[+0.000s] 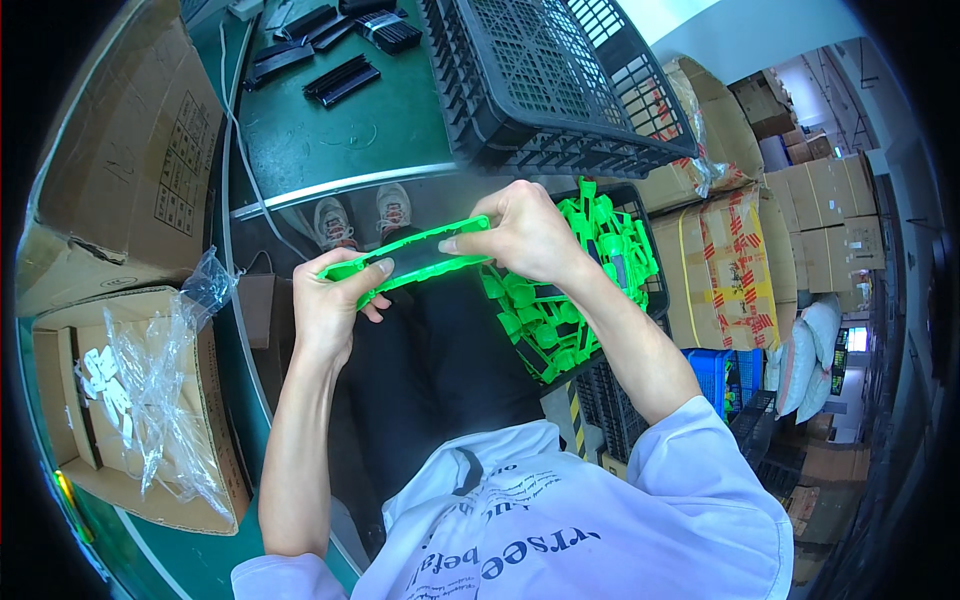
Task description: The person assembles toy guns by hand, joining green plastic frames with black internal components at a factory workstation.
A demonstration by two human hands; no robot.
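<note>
I hold a long, narrow bright-green plastic part [418,256] with a dark strip along its inside, slightly tilted above my lap. My left hand [328,300] grips its left end, thumb lying on the inner face. Its other end is in my right hand [528,238], with the thumb pressed on the dark strip. Just beyond my right forearm, many similar green parts [545,335] are heaped in a dark crate [657,268]. Several black strip-shaped pieces [343,80] lie on the green table ahead.
A black mesh crate [500,135] overhangs the green tabletop [300,140]. To my left are a tall cardboard box [120,150] and an open carton [215,400] holding clear plastic film and white pieces. A taped carton [735,270] stands at the right, with stacked boxes behind.
</note>
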